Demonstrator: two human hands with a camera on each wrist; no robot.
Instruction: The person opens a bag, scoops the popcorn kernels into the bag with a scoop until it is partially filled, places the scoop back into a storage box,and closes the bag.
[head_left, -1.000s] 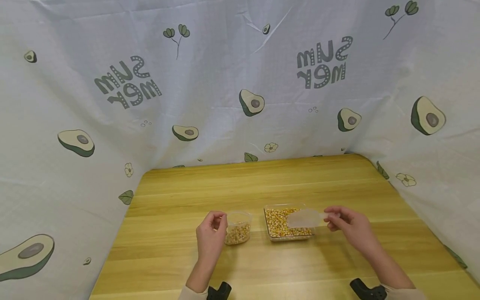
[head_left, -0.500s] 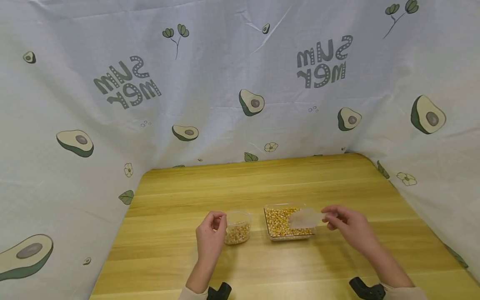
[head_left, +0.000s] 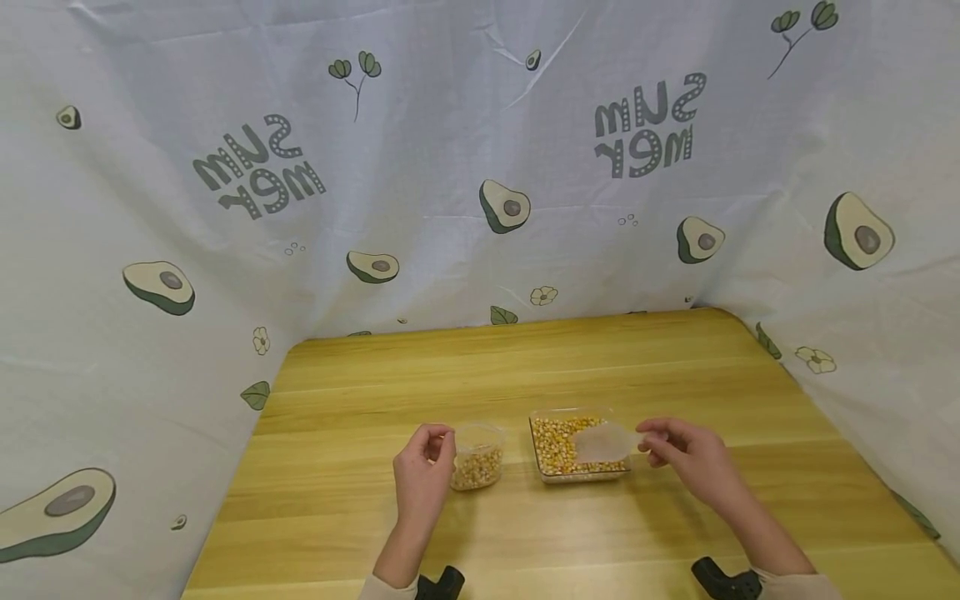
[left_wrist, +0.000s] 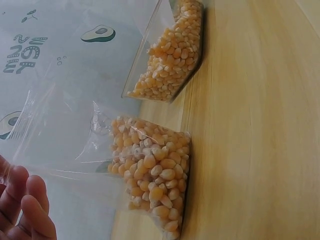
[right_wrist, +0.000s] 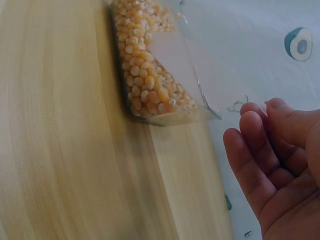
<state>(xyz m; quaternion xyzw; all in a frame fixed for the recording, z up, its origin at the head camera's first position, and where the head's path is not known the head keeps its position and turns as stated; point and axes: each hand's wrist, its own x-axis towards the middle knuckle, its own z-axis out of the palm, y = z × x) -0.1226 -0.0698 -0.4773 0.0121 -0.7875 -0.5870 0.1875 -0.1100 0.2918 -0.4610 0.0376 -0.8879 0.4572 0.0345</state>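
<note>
My left hand (head_left: 424, 471) pinches the upper edge of a clear zip bag (left_wrist: 65, 162), which stands on the table with its lower part full of dried corn kernels (left_wrist: 155, 170). To its right is a clear rectangular box (head_left: 583, 477) holding more corn kernels (head_left: 553, 443). A translucent white scoop (head_left: 602, 443) lies tilted with its bowl over and partly among the kernels in the box. Thumb and fingertips of my right hand (head_left: 686, 454) pinch the scoop's handle end at the box's right side; in the right wrist view the hand (right_wrist: 280, 155) is just beyond the rim.
The bag and box stand a short gap apart on a wood-grain table (head_left: 420, 375). A pale cloth (head_left: 450, 150) printed with avocados and lettering hangs behind the table and along both sides. Black wrist mounts (head_left: 723, 579) sit at my sleeves.
My right hand has moved a little left toward the box, and the scoop's bowl has gone slightly lower and left over the kernels. My left hand and the bag have stayed in place.
</note>
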